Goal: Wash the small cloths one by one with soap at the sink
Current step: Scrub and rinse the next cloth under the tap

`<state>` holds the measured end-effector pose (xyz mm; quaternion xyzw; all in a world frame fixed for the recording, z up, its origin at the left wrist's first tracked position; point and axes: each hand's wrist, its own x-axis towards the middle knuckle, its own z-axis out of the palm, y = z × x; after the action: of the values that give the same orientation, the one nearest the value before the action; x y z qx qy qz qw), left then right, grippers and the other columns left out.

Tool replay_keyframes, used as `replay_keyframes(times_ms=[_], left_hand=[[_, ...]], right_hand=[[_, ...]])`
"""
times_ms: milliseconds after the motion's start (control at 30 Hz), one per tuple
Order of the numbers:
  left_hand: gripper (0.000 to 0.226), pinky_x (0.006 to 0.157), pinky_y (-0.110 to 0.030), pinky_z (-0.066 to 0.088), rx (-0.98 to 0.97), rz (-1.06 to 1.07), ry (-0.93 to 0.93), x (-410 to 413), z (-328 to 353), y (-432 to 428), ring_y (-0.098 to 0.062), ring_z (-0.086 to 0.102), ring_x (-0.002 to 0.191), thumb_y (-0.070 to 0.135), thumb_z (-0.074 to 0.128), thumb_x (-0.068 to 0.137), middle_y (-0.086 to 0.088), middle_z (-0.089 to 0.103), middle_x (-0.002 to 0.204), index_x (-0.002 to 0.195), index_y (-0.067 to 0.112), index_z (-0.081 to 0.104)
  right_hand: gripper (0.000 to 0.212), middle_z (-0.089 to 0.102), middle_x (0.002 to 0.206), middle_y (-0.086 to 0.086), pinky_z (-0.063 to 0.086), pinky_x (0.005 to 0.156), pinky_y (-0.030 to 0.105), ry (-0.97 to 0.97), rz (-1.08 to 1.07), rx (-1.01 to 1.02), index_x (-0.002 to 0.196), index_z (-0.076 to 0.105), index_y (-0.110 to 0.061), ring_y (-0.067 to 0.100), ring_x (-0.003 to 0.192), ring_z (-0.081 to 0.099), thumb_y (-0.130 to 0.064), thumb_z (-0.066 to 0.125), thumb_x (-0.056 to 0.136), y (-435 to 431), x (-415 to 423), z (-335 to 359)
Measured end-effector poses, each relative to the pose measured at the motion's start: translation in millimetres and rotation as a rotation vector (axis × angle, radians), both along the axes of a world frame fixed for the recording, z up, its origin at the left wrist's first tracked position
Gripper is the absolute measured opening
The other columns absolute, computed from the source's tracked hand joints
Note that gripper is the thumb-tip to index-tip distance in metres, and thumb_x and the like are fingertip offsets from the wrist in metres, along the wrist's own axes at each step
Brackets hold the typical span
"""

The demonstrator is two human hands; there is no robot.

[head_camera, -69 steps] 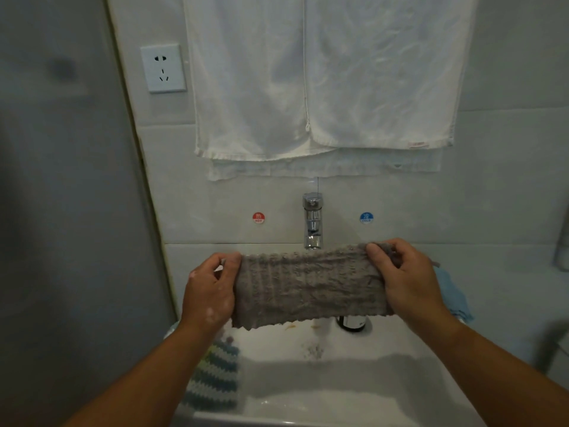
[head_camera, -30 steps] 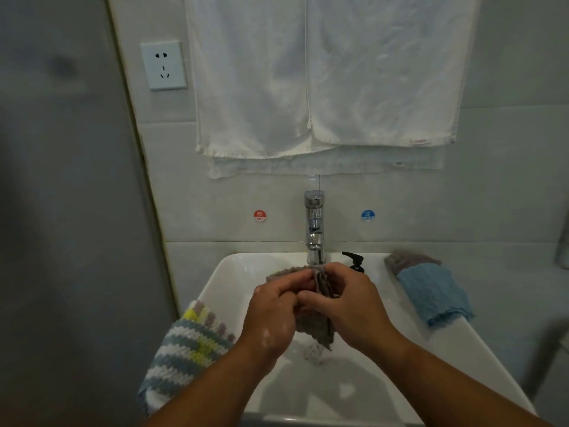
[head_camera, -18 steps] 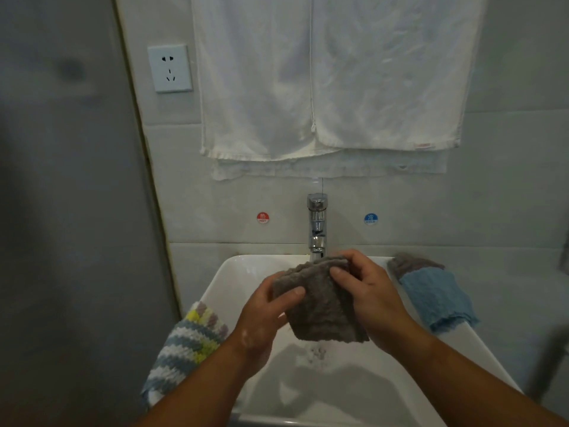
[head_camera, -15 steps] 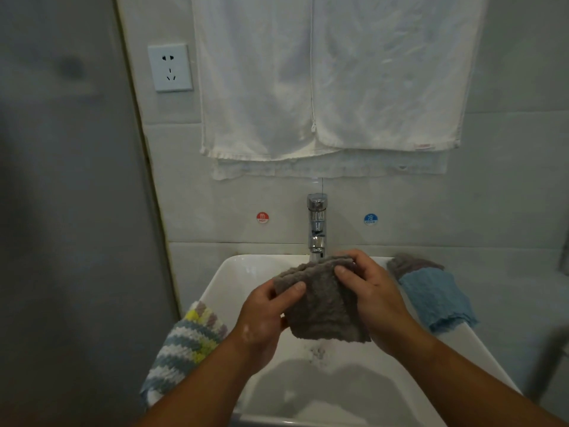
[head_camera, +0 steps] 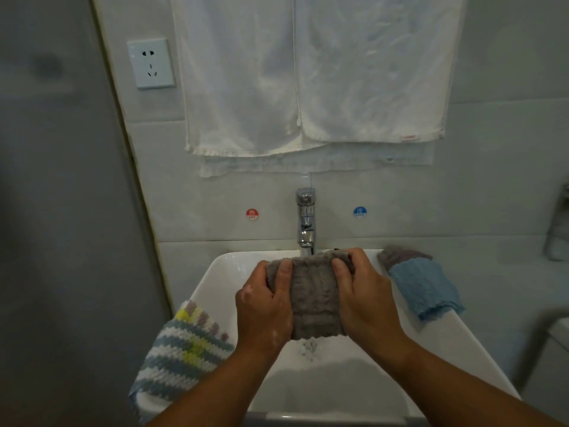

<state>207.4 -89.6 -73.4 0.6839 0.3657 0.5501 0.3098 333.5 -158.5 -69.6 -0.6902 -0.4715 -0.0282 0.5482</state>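
A folded grey ribbed cloth [head_camera: 312,298] hangs over the white sink basin [head_camera: 215,272], just below the chrome tap [head_camera: 305,221]. My left hand [head_camera: 264,306] grips its left edge, thumb on the front. My right hand [head_camera: 361,294] grips its right edge the same way. A striped knitted cloth [head_camera: 181,346] drapes over the sink's left rim. A blue cloth [head_camera: 425,291] lies on the right rim with a grey-mauve cloth [head_camera: 397,255] behind it. The soap pump is hidden behind the held cloth.
White towels [head_camera: 308,75] hang on the tiled wall above the tap. A wall socket [head_camera: 151,63] sits upper left. Red hot [head_camera: 252,214] and blue cold [head_camera: 359,211] stickers flank the tap. A grey wall stands at the left.
The cloth was stretched wide, then bunched under the tap, then folded. Since half a second ago both hands have closed in on its two side edges.
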Motion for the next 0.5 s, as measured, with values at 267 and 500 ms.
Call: replay_keyframes(times_ms=[267, 500], left_hand=[[0.032, 0.082, -0.028, 0.050, -0.303, -0.266, 0.104, 38, 1, -37, -0.004, 0.057, 0.090, 0.055, 0.032, 0.101, 0.015, 0.060, 0.092, 0.087, 0.038, 0.056], [0.051, 0.090, -0.037, 0.053, -0.316, -0.308, 0.290, 134, -22, -56, -0.019, 0.063, 0.093, 0.046, 0.034, 0.107, -0.005, 0.069, 0.098, 0.101, 0.015, 0.074]], right_hand=[[0.016, 0.058, 0.087, -0.015, 0.036, 0.061, 0.011, 0.065, -0.085, -0.211, 0.099, 0.058, -0.026, -0.004, 0.079, 0.051, -0.036, 0.047, 0.105, -51, 53, 5], [0.016, 0.062, 0.095, -0.003, 0.035, 0.075, 0.026, 0.069, -0.262, -0.317, 0.098, 0.063, -0.024, 0.015, 0.087, 0.056, -0.036, 0.054, 0.102, -99, 137, -7]])
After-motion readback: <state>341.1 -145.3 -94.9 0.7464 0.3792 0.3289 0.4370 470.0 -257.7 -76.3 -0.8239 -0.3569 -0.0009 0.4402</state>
